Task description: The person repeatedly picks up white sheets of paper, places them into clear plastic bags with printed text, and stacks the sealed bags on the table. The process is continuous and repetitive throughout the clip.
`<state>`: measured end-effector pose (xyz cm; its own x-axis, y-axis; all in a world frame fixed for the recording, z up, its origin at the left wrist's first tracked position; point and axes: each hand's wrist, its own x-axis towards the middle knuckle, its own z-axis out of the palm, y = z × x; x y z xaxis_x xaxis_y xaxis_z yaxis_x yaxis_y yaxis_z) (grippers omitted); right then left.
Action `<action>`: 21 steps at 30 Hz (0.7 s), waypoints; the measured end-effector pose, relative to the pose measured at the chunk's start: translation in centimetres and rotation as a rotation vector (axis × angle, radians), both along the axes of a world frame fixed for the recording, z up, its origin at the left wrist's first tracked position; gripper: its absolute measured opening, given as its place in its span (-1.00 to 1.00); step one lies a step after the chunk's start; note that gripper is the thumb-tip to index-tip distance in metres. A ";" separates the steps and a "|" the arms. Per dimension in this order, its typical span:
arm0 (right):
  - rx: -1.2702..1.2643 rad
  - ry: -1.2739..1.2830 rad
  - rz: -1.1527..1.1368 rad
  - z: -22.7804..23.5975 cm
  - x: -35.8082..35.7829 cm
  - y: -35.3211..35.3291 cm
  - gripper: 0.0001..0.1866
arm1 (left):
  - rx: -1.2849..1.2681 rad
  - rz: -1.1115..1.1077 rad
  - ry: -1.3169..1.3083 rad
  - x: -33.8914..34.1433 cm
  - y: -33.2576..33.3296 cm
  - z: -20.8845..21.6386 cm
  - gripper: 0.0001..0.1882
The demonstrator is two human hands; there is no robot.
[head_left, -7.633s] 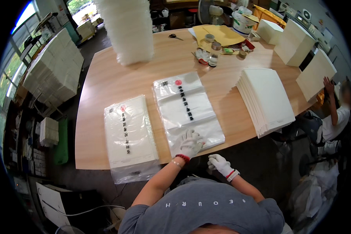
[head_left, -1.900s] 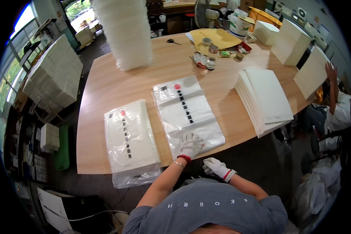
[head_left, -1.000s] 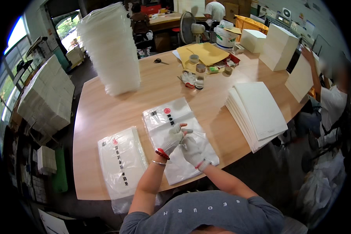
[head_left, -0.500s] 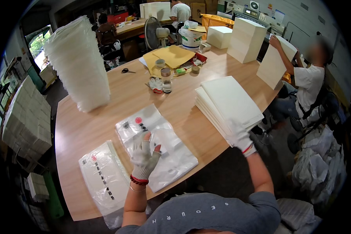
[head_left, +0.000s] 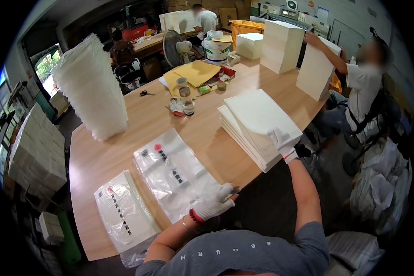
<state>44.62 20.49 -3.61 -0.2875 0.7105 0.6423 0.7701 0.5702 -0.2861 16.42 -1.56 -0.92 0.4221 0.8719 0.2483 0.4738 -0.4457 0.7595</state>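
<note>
Both my hands wear white gloves. My left hand (head_left: 215,203) rests on the near end of a clear plastic bag (head_left: 175,177) that lies flat on the wooden table (head_left: 147,124). My right hand (head_left: 280,140) reaches to the right and grips the near corner of the top sheets of a white paper stack (head_left: 257,120). A second, filled clear bag (head_left: 122,216) lies at the table's near left edge.
A tall pile of white bags (head_left: 93,89) stands at the far left. Jars, tape and a yellow envelope (head_left: 193,73) clutter the far middle. White boxes (head_left: 283,43) stand at the far right, where a seated person (head_left: 361,78) handles a white stack. A fan (head_left: 171,46) stands behind.
My right hand left the clear bag and swung right onto the white paper stack. My left hand stayed on the bag. My view turned to the right.
</note>
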 end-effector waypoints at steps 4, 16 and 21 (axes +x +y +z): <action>0.015 -0.054 -0.100 -0.2 0.6 0.3 -0.77 | -0.383 -0.081 -0.247 3.8 0.5 0.7 -0.77; 0.062 -0.288 0.568 3.1 -5.7 -13.9 -0.84 | -1.208 -0.106 -1.253 4.8 8.6 -7.9 -0.55; -0.241 -0.348 0.033 1.3 3.4 -5.3 -0.70 | -0.980 0.094 -0.996 3.1 5.9 -5.6 -0.50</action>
<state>48.01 15.21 -2.36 -0.4833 0.8151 0.3193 0.8267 0.5450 -0.1400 19.51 4.36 -6.49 0.3622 0.8780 -0.3130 -0.4438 0.4577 0.7704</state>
